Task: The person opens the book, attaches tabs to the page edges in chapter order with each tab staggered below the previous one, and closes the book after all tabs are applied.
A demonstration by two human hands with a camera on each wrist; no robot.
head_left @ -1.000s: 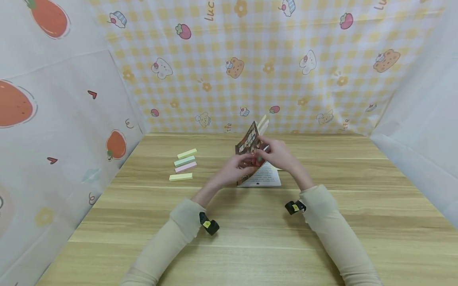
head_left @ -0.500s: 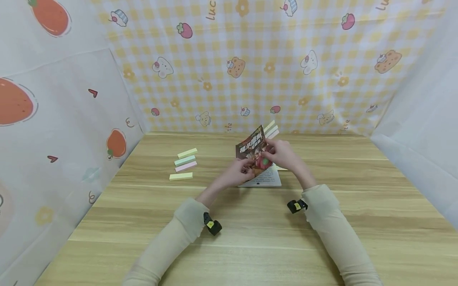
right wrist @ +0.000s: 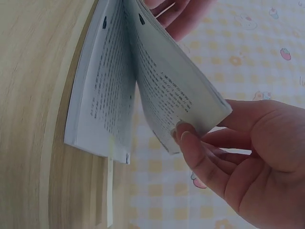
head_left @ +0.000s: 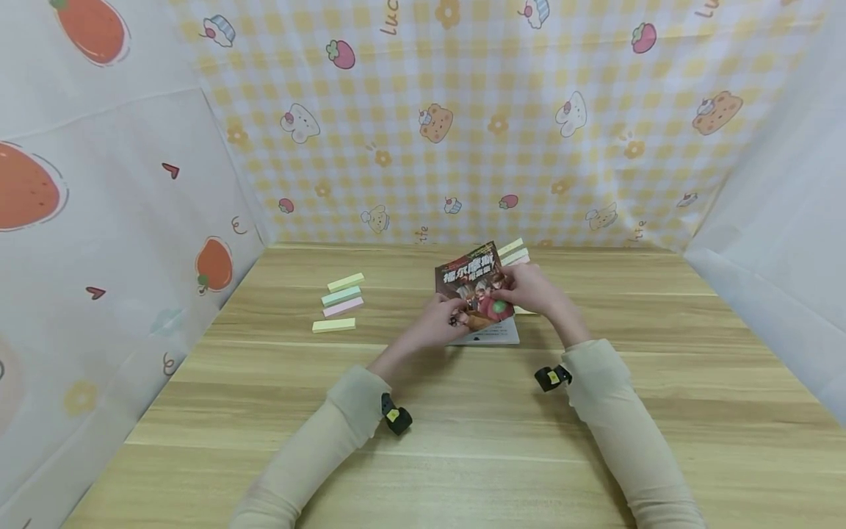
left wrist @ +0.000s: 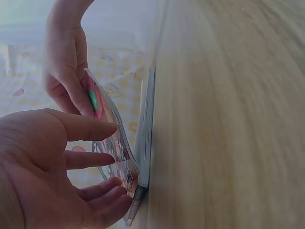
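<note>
A small book (head_left: 472, 286) with a brown illustrated cover lies on the table, partly open. Its front part is lifted, and printed pages (right wrist: 112, 86) show in the right wrist view. My right hand (head_left: 534, 289) pinches the raised cover and leaves at their outer edge, thumb on the cover and fingertips on the page side. My left hand (head_left: 436, 323) is at the cover near the spine, its fingers (left wrist: 90, 160) extended and touching or very near it. Pale sticky tabs (head_left: 514, 251) stick out past the book's top right, and a yellow strip (right wrist: 110, 191) hangs from a page edge.
Several sticky-note pads (head_left: 341, 297) in yellow, green and pink lie in a loose column left of the book. The wooden table (head_left: 449, 448) meets a yellow checked cloth (head_left: 370, 169) at the back. White cloth walls stand at both sides.
The raised cover and leaves have swung down toward the right, so more of the cover faces up. My right hand moved slightly right and down with them; the left shifted a little right.
</note>
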